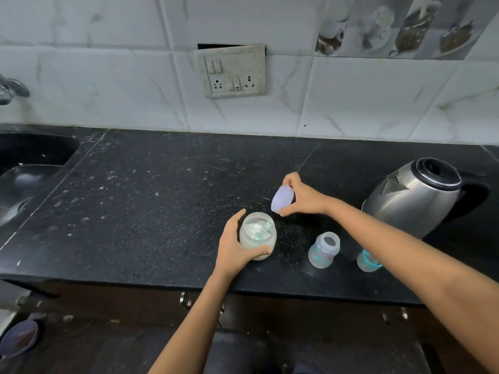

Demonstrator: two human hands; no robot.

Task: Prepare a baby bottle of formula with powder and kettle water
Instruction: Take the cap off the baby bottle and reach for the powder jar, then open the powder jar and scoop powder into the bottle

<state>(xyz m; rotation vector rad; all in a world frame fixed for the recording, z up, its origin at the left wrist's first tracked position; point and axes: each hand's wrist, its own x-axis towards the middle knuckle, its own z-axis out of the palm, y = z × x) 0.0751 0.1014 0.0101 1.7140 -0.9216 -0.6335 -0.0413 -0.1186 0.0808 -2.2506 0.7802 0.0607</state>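
Two hands busy, powder jar open.
My left hand (235, 245) grips clear plastic powder jar (258, 236); right hand (302, 197) pinches its lilac round lid (280, 198) above black counter (148, 198).

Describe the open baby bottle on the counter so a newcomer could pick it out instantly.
Start at the steel kettle on the right of the black counter. In front of it and to its left, near the counter's front edge, stands the baby bottle, between the powder jar and a teal-ringed bottle top. It alone is short, translucent, patterned, with an open mouth and nobody touching it.
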